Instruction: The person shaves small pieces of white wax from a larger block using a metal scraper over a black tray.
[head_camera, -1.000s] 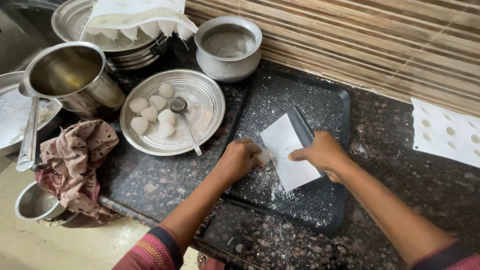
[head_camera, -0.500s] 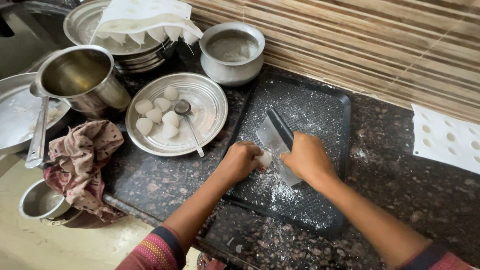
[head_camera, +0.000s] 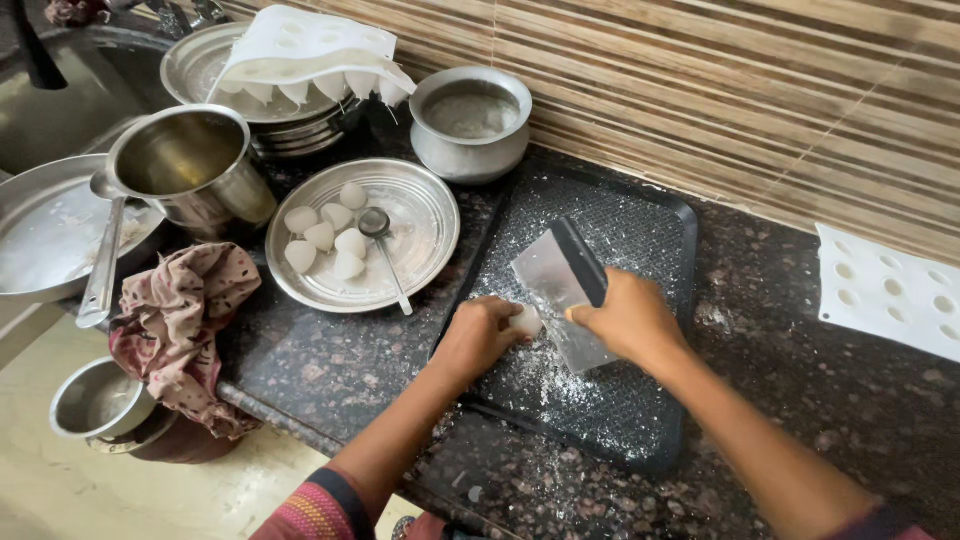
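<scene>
Head camera looks steeply down, close over the countertop (head_camera: 330, 365).

We observe the left hand (head_camera: 482, 335) closed around a small white dough piece (head_camera: 524, 320), held down on the flour-dusted black tray (head_camera: 640, 430), while the right hand (head_camera: 627, 318) grips the dark handle of a flat metal scraper (head_camera: 558, 288) whose blade lies tilted just beside that piece. To the left we note a round steel plate (head_camera: 425, 215) carrying six white dough pieces (head_camera: 325, 236) and a spoon (head_camera: 383, 244). Behind it stands a small metal pot (head_camera: 470, 125); a patterned cloth (head_camera: 180, 325) lies crumpled at the counter edge.
</scene>
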